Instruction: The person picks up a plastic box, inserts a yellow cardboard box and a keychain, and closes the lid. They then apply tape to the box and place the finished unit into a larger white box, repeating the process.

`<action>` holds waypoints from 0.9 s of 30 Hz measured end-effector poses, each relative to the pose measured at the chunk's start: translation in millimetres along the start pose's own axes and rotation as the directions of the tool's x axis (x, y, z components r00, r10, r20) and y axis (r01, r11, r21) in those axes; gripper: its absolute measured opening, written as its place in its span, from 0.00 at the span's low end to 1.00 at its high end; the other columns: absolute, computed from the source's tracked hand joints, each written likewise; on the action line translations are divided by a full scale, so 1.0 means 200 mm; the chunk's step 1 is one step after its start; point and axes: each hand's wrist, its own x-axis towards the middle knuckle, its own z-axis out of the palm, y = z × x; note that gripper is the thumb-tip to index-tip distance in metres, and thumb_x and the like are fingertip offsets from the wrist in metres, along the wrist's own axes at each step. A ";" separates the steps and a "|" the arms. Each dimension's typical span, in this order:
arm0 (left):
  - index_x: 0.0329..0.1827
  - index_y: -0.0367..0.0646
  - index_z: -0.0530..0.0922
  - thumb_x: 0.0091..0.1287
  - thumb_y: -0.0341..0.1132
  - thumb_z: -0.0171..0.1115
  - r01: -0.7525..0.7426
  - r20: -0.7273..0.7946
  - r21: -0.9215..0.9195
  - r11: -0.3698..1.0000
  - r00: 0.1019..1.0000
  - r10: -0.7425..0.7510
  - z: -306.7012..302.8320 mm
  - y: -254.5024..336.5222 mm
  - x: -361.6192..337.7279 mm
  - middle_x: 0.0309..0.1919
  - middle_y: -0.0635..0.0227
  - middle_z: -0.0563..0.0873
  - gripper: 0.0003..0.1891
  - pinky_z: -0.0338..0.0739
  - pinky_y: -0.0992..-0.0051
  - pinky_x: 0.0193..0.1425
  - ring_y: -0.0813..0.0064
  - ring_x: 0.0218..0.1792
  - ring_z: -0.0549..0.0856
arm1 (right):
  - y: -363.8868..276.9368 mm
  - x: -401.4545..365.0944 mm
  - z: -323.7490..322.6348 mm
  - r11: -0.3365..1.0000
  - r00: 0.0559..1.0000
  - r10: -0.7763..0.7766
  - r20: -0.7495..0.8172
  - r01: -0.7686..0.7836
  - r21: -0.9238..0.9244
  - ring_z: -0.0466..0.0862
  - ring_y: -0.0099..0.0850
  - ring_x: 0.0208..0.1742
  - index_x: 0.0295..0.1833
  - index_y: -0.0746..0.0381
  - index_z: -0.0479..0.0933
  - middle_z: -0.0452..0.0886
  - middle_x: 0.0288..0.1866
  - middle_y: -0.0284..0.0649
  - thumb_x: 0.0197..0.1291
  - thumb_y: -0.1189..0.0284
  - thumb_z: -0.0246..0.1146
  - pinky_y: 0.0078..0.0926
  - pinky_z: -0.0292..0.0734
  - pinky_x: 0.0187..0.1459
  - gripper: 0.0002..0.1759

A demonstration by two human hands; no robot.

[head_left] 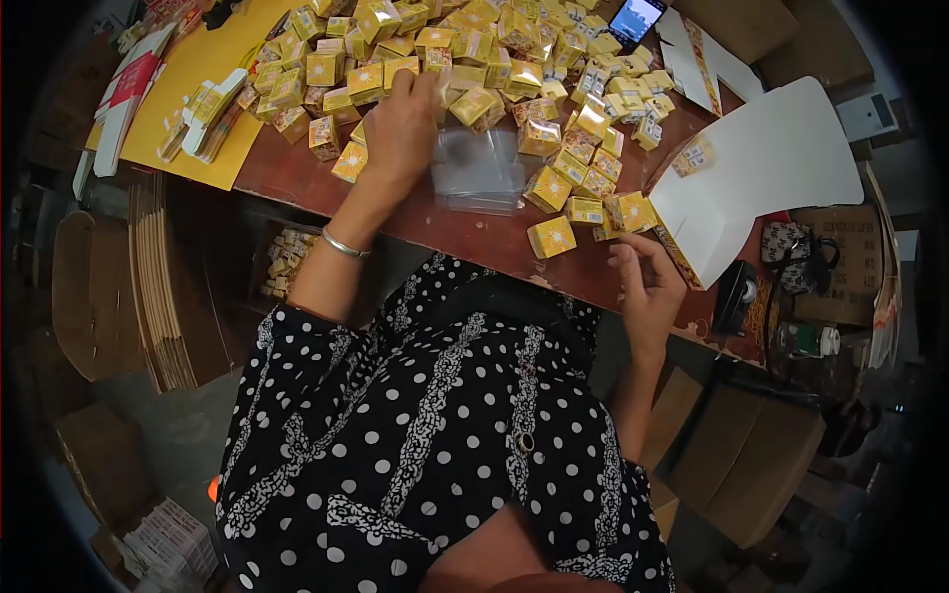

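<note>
My left hand (400, 133), a bangle on its wrist, reaches over the table to the edge of a big pile of small yellow boxes (474, 107). Its fingers are bent together; a clear shiny piece shows beside the fingertips, but I cannot tell what they hold. Just right of this hand lies a stack of clear plastic sheets (478, 178). My right hand (650, 282) is at the front edge of the table, thumb and fingers apart and loosely curved. Its fingertips are close to a yellow box (630, 211), and another yellow box (552, 238) sits to their left.
An open white-lined carton (756, 163) stands right of the boxes, with a small pack inside. A phone (636, 20) leans at the back. Folded cartons (203, 114) lie on a yellow sheet (222, 59) at left. Below the table is a box of small packs (287, 262).
</note>
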 end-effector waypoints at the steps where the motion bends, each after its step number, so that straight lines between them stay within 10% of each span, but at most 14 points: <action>1: 0.54 0.42 0.82 0.66 0.33 0.71 -0.037 -0.118 -0.003 0.999 0.992 0.036 -0.03 0.00 0.02 0.45 0.56 0.85 0.15 0.85 0.59 0.37 0.50 0.33 0.88 | -0.01 0.00 0.03 1.000 1.000 -0.004 0.003 0.004 0.004 0.86 0.21 0.41 0.54 0.69 0.84 0.88 0.41 0.37 0.71 0.78 0.66 0.19 0.81 0.43 0.10; 5: 0.57 0.41 0.84 0.70 0.29 0.67 -0.078 -0.196 -0.384 0.920 0.981 0.002 -0.23 0.07 0.01 0.41 0.60 0.88 0.13 0.84 0.66 0.36 0.61 0.31 0.89 | -0.11 0.00 0.17 0.997 0.995 -0.065 0.078 0.062 0.046 0.86 0.27 0.50 0.58 0.70 0.82 0.86 0.50 0.42 0.74 0.78 0.62 0.23 0.82 0.53 0.11; 7: 0.60 0.41 0.85 0.71 0.25 0.65 0.272 0.270 -0.815 0.512 0.960 -0.080 -0.35 0.19 -0.05 0.37 0.64 0.89 0.15 0.82 0.74 0.37 0.74 0.33 0.88 | -0.18 0.04 0.22 0.992 0.996 -0.071 0.055 0.065 0.112 0.86 0.29 0.56 0.58 0.69 0.82 0.84 0.56 0.44 0.74 0.79 0.61 0.24 0.81 0.57 0.11; 9: 0.61 0.40 0.85 0.72 0.25 0.65 0.297 0.341 -0.818 0.492 0.940 -0.001 -0.43 0.30 -0.12 0.37 0.66 0.89 0.15 0.81 0.77 0.37 0.79 0.34 0.87 | -0.26 0.09 0.24 0.909 0.912 -0.410 -0.032 0.405 -0.096 0.85 0.33 0.58 0.57 0.65 0.84 0.80 0.64 0.47 0.67 0.79 0.66 0.32 0.79 0.60 0.14; 16: 0.64 0.38 0.82 0.68 0.20 0.66 -0.111 0.100 -0.774 0.623 0.951 0.293 -0.41 0.44 -0.27 0.36 0.60 0.87 0.20 0.83 0.74 0.39 0.69 0.34 0.88 | -0.30 0.07 0.18 0.851 0.891 -0.421 0.168 0.453 -0.265 0.72 0.36 0.76 0.65 0.66 0.78 0.69 0.77 0.50 0.73 0.75 0.63 0.32 0.74 0.69 0.18; 21: 0.65 0.39 0.82 0.69 0.20 0.65 -0.119 0.103 -0.793 0.598 0.940 0.324 -0.41 0.47 -0.26 0.36 0.58 0.86 0.20 0.82 0.71 0.40 0.64 0.36 0.88 | -0.28 0.02 0.17 0.887 0.998 -0.010 0.058 -0.018 0.461 0.88 0.33 0.52 0.64 0.67 0.74 0.85 0.57 0.50 0.75 0.74 0.61 0.27 0.84 0.54 0.17; 26: 0.73 0.43 0.75 0.74 0.33 0.64 -0.025 0.375 -0.702 0.712 0.837 0.398 -0.36 0.48 -0.33 0.50 0.56 0.84 0.24 0.81 0.65 0.45 0.59 0.44 0.87 | -0.22 -0.01 0.11 0.898 0.982 0.128 0.138 -0.174 0.404 0.88 0.25 0.35 0.63 0.68 0.76 0.89 0.41 0.42 0.77 0.72 0.60 0.19 0.83 0.39 0.15; 27: 0.79 0.38 0.65 0.68 0.46 0.72 0.037 0.531 -0.641 0.766 0.742 0.408 -0.39 0.50 -0.34 0.59 0.51 0.80 0.40 0.80 0.60 0.54 0.53 0.53 0.85 | -0.21 -0.02 0.11 0.898 0.971 0.177 0.158 -0.225 0.378 0.87 0.23 0.34 0.62 0.68 0.76 0.89 0.39 0.41 0.77 0.72 0.59 0.17 0.82 0.36 0.15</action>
